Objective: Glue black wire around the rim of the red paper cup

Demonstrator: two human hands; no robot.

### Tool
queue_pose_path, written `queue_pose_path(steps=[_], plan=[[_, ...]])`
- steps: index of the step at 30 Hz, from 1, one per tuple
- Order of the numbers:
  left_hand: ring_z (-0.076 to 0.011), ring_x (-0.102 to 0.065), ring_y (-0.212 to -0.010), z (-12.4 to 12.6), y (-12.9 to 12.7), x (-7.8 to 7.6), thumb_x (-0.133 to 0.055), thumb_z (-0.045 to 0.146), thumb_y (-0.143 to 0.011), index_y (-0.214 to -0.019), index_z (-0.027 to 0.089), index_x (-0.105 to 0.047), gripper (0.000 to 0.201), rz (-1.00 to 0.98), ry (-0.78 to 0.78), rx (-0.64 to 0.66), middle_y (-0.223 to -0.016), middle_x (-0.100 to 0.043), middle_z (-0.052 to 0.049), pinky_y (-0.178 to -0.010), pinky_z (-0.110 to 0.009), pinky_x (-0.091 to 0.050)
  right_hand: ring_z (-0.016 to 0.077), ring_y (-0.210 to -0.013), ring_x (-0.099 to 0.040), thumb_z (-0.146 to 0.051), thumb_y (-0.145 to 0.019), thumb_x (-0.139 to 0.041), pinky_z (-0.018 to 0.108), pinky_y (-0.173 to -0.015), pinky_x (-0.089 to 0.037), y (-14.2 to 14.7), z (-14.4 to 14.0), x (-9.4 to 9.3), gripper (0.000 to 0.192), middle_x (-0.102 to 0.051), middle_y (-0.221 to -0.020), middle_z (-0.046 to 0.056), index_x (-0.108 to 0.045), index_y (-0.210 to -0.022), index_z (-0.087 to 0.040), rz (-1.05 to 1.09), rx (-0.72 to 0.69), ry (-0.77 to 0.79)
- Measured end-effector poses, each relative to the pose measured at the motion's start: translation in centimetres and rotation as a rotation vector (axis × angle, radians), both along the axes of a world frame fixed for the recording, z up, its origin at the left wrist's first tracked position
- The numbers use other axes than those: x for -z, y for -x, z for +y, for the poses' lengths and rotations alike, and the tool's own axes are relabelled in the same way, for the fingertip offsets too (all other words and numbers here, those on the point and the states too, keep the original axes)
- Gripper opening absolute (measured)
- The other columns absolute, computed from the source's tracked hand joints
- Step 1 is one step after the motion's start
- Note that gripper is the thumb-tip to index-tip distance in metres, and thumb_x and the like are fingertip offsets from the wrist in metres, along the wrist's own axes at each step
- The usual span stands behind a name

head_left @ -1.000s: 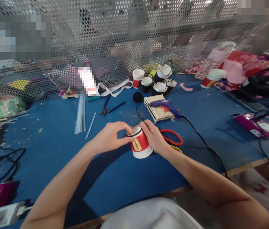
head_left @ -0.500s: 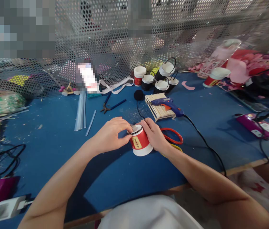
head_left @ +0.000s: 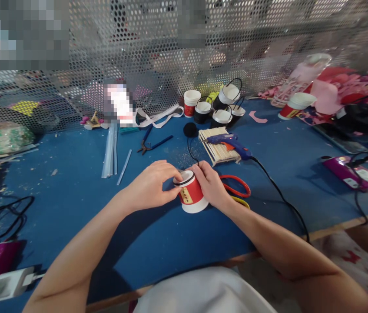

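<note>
A red and white paper cup (head_left: 195, 195) stands upside down on the blue table, tilted slightly, its narrow base uppermost. Black cord (head_left: 188, 179) runs round the rim of that base. At the rim's left side, my left hand (head_left: 156, 184) pinches the cord between thumb and forefinger. My right hand (head_left: 211, 184) is wrapped round the cup's right side; its fingertips are partly hidden behind the cup. From there the cord leads back to a small black ball of cord (head_left: 190, 129).
A blue glue gun (head_left: 227, 141) rests on a stick rack (head_left: 214, 152), its cable trailing right. Red-handled scissors (head_left: 239, 184) lie beside my right wrist. Pliers (head_left: 144, 145) and glue sticks (head_left: 109, 152) are at the left. Several black cups (head_left: 222, 117) with handles stand by the mesh.
The cup has turned slightly leftward, its yellow label shifting left. My left forefinger and thumb stand a little farther apart at the rim, showing more of the cord. My right hand keeps its place.
</note>
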State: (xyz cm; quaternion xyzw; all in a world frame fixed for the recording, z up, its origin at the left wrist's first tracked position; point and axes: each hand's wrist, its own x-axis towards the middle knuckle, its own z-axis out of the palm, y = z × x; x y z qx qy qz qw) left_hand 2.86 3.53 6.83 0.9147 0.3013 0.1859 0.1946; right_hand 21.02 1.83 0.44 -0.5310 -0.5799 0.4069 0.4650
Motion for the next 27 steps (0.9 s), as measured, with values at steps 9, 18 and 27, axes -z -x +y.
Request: queue_pose_path(steps=[9, 18, 27], plan=[[-0.0168, -0.060, -0.086, 0.0, -0.4, 0.6, -0.050, 0.022, -0.079, -0.084, 0.018, -0.059, 0.011, 0.051, -0.054, 0.000, -0.087, -0.067, -0.003, -0.097, -0.041, -0.037, 0.0151, -0.072, -0.053, -0.042, -0.089, -0.037, 0.029, -0.066, -0.040, 0.2, -0.3, -0.2, 0.025, -0.059, -0.080, 0.002, -0.041, -0.075, -0.022, -0.061, 0.002, -0.015], [-0.0162, -0.062, -0.081, -6.9, 1.7, -5.0, -0.046, 0.019, -0.082, -0.097, 0.032, -0.060, 0.024, -0.345, 0.088, 0.040, -0.082, -0.068, 0.001, -0.085, -0.038, -0.050, 0.0159, -0.073, -0.054, -0.045, -0.087, -0.040, 0.029, -0.066, -0.042, 0.1, -0.1, -0.1, 0.028, -0.057, -0.073, 0.001, -0.041, -0.072, -0.022, -0.006, -0.001, 0.035], [-0.0127, -0.064, -0.063, -8.1, 1.5, -6.7, -0.054, 0.055, -0.071, -0.097, 0.041, -0.061, 0.030, -0.231, 0.527, 0.363, -0.076, -0.070, 0.007, -0.064, -0.027, -0.054, 0.0156, -0.066, -0.052, -0.048, -0.085, -0.041, 0.028, -0.060, -0.041, 0.2, -0.3, -0.1, 0.029, -0.054, -0.067, -0.001, -0.040, -0.071, -0.023, -0.014, -0.006, 0.074]])
